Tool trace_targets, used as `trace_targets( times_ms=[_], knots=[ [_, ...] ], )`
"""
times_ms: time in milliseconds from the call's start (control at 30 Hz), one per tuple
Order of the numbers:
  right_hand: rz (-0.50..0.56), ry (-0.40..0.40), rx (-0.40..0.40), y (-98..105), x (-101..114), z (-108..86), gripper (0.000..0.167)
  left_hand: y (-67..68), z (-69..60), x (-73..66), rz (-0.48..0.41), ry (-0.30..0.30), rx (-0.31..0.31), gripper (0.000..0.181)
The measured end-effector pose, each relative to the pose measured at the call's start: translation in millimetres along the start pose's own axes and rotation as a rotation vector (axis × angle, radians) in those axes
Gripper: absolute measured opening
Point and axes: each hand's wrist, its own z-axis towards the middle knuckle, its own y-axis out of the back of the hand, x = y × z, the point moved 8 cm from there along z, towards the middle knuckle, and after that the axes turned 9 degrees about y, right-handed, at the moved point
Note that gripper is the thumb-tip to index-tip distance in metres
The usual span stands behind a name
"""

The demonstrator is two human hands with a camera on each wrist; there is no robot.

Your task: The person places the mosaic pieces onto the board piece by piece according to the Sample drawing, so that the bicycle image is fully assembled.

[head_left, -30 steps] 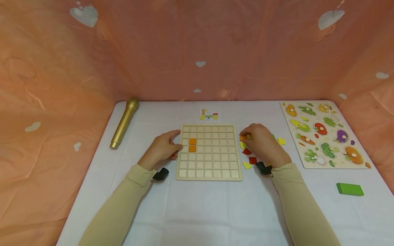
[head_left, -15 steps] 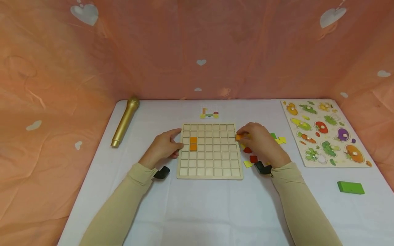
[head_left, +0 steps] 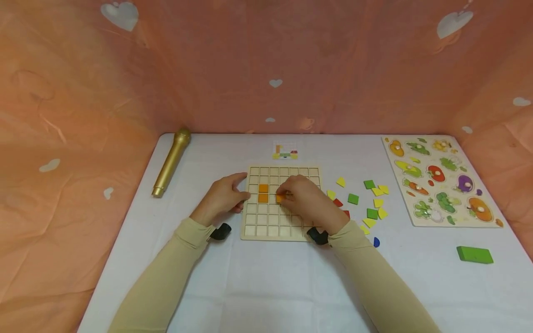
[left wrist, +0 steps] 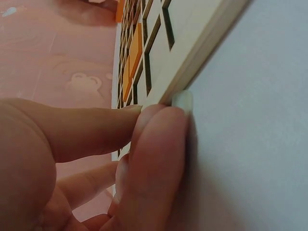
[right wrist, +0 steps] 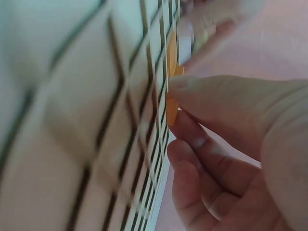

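Note:
A square wooden grid board [head_left: 273, 232] lies on the table, two orange square tiles [head_left: 263, 198] set in neighbouring cells of its left part. My left hand [head_left: 222, 196] grips the board's left edge, with thumb [left wrist: 96, 130] and fingers against the rim in the left wrist view. Over the board's middle, my right hand [head_left: 310, 199] pinches another orange tile [right wrist: 171, 109] between thumb and fingers. That tile is just right of the two set ones, at the board's surface; whether it touches is unclear. The right hand and wrist hide part of the board's right side.
Loose green tiles [head_left: 353, 199], yellow triangles [head_left: 340, 181], red pieces and a blue half-round piece [head_left: 376, 242] lie right of the board. A small pattern card [head_left: 285, 150] lies behind it. Farther out are a gold microphone [head_left: 171, 163], a vegetable puzzle [head_left: 443, 182] and a green block [head_left: 474, 254].
My right hand has carried the orange tile leftward from beside the loose pieces to over the board's middle, uncovering those pieces. My left hand has stayed at the board's left edge.

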Motion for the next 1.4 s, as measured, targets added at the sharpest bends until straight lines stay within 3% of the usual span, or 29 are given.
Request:
trace_targets(
  times_ms=[333, 1400],
  knots=[
    [-0.029, 0.081, 0.013, -25.5, 35.0, 12.0, 0.016, -2.7, 3.1, -2.2, 0.015, -0.017, -0.002, 0.074],
    [-0.087, 0.113, 0.006, -34.1, 43.4, 15.4, 0.011, 0.8, 2.5, 1.4, 0.052, 0.004, -0.013, 0.074]
  ],
)
